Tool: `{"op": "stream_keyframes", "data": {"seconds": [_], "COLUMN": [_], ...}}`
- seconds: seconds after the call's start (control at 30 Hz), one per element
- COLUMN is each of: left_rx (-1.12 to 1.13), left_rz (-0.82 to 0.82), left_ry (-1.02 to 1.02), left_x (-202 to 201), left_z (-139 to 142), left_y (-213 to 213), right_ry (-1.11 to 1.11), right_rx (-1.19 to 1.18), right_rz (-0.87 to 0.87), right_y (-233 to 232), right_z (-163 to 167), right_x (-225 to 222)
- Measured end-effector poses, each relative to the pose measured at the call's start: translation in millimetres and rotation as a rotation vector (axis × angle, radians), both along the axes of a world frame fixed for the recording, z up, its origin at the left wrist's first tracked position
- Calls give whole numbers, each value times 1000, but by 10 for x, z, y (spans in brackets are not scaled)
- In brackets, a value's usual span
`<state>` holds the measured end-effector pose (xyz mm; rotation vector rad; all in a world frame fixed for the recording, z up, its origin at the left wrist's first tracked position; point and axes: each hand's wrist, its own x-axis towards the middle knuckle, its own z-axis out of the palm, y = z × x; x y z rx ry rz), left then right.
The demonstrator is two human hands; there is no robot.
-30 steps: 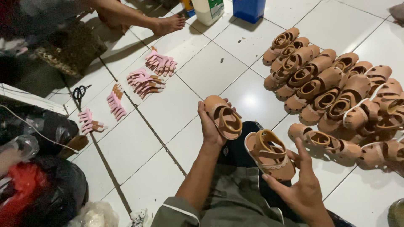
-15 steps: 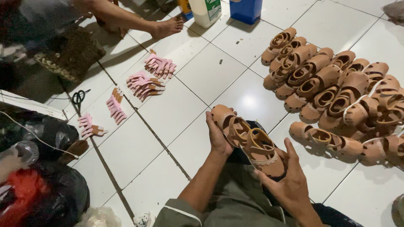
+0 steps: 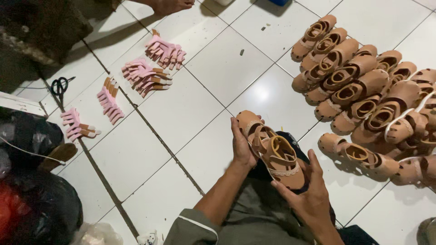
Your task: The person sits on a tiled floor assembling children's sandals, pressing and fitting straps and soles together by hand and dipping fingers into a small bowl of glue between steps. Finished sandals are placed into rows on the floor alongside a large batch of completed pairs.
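Sandals overlap; left hand hides the rear heel.

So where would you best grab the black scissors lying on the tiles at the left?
By the looped handles of the scissors, coming from above. They lie flat on the floor with nothing on top, and the loops look like the widest part. Both hands are busy with sandals.

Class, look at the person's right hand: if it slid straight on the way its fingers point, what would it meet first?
The right hand points up and left, its fingers already touching the tan sandal held between both hands. That sandal is the first thing met; beyond it sits the left hand. Depth is hard to judge.
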<state>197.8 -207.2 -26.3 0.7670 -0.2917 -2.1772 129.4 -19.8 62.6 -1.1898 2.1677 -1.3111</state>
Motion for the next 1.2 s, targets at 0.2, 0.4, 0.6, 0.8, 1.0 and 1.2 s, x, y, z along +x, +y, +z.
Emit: {"op": "stream_keyframes", "data": {"seconds": [0.2, 0.4, 0.6, 0.8, 1.0, 1.2], "left_rx": [46, -28, 16, 85, 135, 43], "left_rz": [-34, -64, -1, 149, 506, 440], "left_ry": [178, -151, -161, -306, -579, -1132], "left_x": [35, 288, 1207, 2978, 4303, 4866], "left_z": [-2, -104, -589, -1092, -1035, -930], "left_y": [-72, 79, -294, -901, -1150, -1376], "right_ry": [207, 345, 180, 263, 672, 400], "right_rx": [-9, 13, 8, 179, 328, 633], "right_rz": [-55, 74, 278, 268, 302, 345], "right_y": [-236, -484, -572, -642, -880, -1019], "right_z": [-211, -505, -596, -670, -837, -1221], "right_x": [57, 209, 437, 233, -10, -275]}}
